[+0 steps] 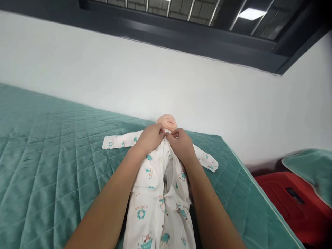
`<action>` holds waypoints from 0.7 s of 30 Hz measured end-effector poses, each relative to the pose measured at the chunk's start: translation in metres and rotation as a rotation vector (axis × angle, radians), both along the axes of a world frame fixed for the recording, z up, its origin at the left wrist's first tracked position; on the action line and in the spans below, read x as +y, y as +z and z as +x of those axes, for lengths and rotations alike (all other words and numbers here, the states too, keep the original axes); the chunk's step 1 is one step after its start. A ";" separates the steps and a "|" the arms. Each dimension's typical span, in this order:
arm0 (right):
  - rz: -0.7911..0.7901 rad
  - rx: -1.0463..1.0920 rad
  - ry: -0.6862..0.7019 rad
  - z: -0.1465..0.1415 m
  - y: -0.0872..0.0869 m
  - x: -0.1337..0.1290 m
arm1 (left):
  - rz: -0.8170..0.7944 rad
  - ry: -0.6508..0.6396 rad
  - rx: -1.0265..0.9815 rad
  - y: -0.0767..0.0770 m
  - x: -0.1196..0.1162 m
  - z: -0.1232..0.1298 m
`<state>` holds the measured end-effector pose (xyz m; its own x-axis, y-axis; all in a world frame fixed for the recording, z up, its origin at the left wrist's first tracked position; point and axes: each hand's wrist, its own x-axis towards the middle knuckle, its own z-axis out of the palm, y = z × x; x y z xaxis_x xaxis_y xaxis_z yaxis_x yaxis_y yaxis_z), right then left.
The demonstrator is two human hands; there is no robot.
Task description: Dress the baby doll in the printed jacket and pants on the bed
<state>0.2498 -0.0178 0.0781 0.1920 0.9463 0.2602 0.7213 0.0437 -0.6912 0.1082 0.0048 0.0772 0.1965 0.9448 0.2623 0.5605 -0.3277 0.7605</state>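
Note:
A baby doll (166,121) lies on its back, its head towards the wall, dressed in a white baby romper (149,180) with teal and red prints. The romper's sleeves spread out to both sides, and its front gapes open at chest and belly. Just below the doll's chin, my left hand (151,138) pinches the romper's collar. My right hand (181,143) pinches the other side of the collar, its fingertips close to those of the left. Whatever small fastener lies between the fingertips is hidden. Farther down the front, several snaps show along the edges.
Under the doll is a green quilted bedspread (64,166), ending at a pale-edged border on the right. A white wall (129,76) rises behind, below a dark window frame (155,33). At the lower right stands a red case (287,200), partly beneath green cloth (311,169).

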 end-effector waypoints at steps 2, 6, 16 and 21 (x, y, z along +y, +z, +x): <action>-0.005 -0.001 -0.002 0.004 0.000 0.001 | -0.044 -0.007 -0.041 0.003 0.000 -0.002; 0.000 0.045 0.001 0.010 0.001 0.004 | -0.179 -0.018 -0.104 0.011 0.000 -0.009; 0.045 0.521 0.149 0.016 -0.005 0.000 | -0.349 -0.024 -0.561 0.018 0.001 0.002; 0.106 0.622 0.199 0.015 -0.009 -0.001 | -0.350 -0.075 -0.712 0.019 -0.003 0.010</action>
<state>0.2646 -0.0193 0.0694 0.1605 0.9547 0.2506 0.1598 0.2254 -0.9611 0.1183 0.0019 0.0962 0.1595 0.9864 0.0388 -0.1132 -0.0208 0.9934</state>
